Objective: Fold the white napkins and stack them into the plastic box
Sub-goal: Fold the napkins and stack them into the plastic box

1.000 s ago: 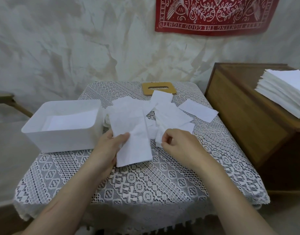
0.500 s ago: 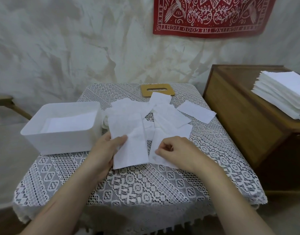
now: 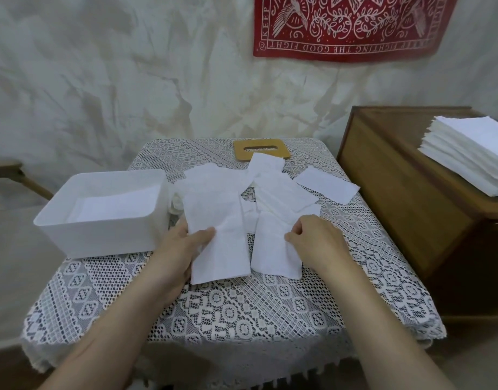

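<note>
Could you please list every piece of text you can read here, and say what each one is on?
"KEEP": on the left border of the red banner, running along the edge.
"THE GOOD FIGHT": on its lower border, upside down as seen.
The rest of the lettering along that border is too blurred to read.
The napkins and plastic box show no text.

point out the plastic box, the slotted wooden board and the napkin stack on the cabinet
plastic box [image 3: 101,237]: head view, on its front wall
slotted wooden board [image 3: 239,152]: head view, on its left end beside the slot
napkin stack [image 3: 472,139]: head view, on the top sheet
</note>
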`<state>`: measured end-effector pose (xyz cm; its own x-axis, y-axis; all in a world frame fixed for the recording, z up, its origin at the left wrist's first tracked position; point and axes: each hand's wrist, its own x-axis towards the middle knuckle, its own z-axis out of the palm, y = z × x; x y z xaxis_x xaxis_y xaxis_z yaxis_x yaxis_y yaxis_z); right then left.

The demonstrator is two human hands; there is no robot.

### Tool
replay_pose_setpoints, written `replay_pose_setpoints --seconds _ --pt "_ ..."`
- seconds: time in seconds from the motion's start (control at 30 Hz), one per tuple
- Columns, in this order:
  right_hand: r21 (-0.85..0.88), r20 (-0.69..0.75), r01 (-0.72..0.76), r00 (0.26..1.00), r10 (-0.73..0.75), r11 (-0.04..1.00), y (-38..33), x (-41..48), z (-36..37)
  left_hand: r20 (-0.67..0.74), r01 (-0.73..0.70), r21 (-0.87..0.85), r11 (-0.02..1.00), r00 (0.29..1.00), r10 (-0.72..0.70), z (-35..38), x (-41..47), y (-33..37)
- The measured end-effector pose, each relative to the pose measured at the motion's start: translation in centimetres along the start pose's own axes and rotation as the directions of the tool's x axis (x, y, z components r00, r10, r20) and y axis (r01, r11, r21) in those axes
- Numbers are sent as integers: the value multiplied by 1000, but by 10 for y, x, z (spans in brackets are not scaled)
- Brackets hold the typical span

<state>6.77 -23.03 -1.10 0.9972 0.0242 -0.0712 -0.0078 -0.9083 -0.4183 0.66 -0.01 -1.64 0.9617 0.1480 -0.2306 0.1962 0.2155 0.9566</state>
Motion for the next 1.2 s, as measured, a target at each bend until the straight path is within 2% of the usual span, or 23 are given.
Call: replay_pose_setpoints --seconds 0.1,0.2,0.3,0.5,0.73,0.87,0.93,1.0,1.1,1.13,1.2 --pt "39 -16 77 997 -76 996 2 -2 -1 -5 -1 -1 1000 1000 1 1 -1 1" --pt "187 -74 211 977 -200 960 2 -8 -3 -15 3 -7 1000 1000 -3 2 -2 4" --pt "322 -117 268 963 -243 908 0 -13 -6 -41 10 0 1000 999 -10 -1 -1 8" --pt "466 -64 190 981 -181 864 2 -5 0 -34 13 22 1000 999 -12 -4 -1 7" --pt "534 -28 20 1000 -6 845 5 3 4 -19 18 -1 1000 1000 -18 -2 -1 6" --pt "643 3 -54 998 68 764 1 1 0 -7 15 -9 1000 1000 -15 -2 -2 4" --pt "644 52 -81 997 63 761 -2 0 0 -5 16 -12 1000 1000 -16 -3 -2 3" --pt "579 57 -62 998 36 813 -7 1 2 -2 14 -9 1000 1000 -14 -4 -2 3" --pt "342 -43 27 999 -13 939 -12 3 6 0 16 -11 1000 1000 -16 -6 -2 2" --pt "312 -90 65 995 -38 948 -13 1 6 -3 16 -13 1000 1000 -16 -6 -3 2" --pt "382 -148 125 986 -72 916 -12 0 4 -4 16 -26 1000 1000 -16 -5 -4 3"
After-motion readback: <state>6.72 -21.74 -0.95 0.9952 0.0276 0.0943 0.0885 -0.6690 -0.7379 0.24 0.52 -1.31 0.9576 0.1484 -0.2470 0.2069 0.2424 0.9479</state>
